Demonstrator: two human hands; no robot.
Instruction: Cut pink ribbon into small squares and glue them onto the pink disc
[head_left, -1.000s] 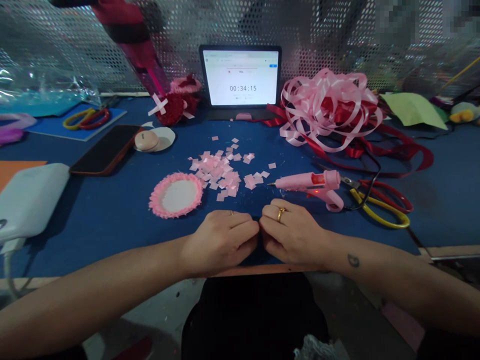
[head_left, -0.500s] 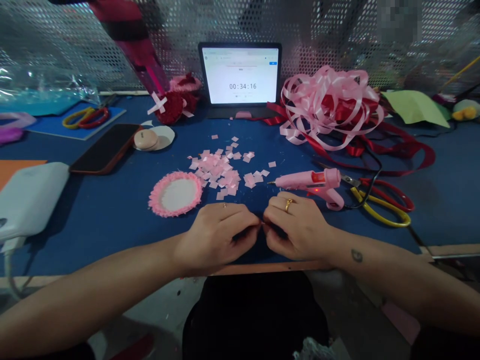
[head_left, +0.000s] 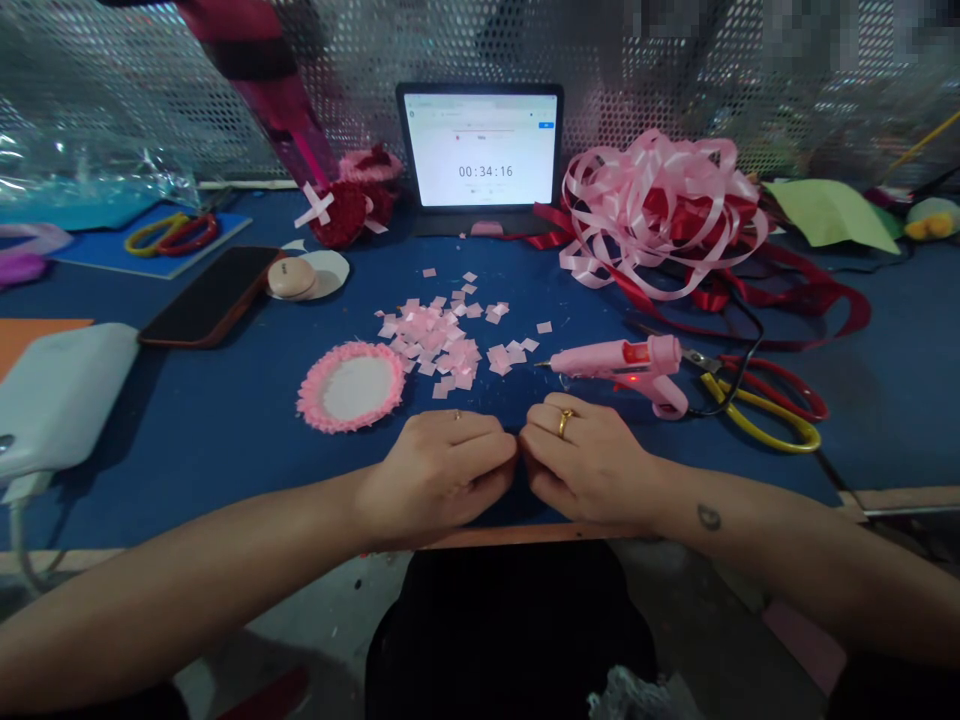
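Observation:
My left hand [head_left: 450, 475] is closed just above the table's front edge, its knuckles up. Almost touching it, my right hand [head_left: 585, 458] is closed too, with a gold ring on one finger. Whatever the fingers of either hand pinch is hidden behind them. Beyond my hands lies a heap of small pink ribbon squares [head_left: 442, 338]. A round white disc [head_left: 358, 388] with a fluffy pink border rests flat to the left of the heap. On its side behind my right hand is a pink glue gun [head_left: 592, 360], its small red light lit.
Scissors [head_left: 772, 415] with red and yellow handles lie right of the glue gun. Tangled pink ribbon [head_left: 652, 215] is piled at the back right. A tablet [head_left: 482, 150] stands at the back. On the left are a phone [head_left: 214, 298] and a white power bank [head_left: 71, 400].
Both hands have rolled slightly inward, and their fingers are folded more tightly. The right hand has shifted a little left. Things on the table have not moved.

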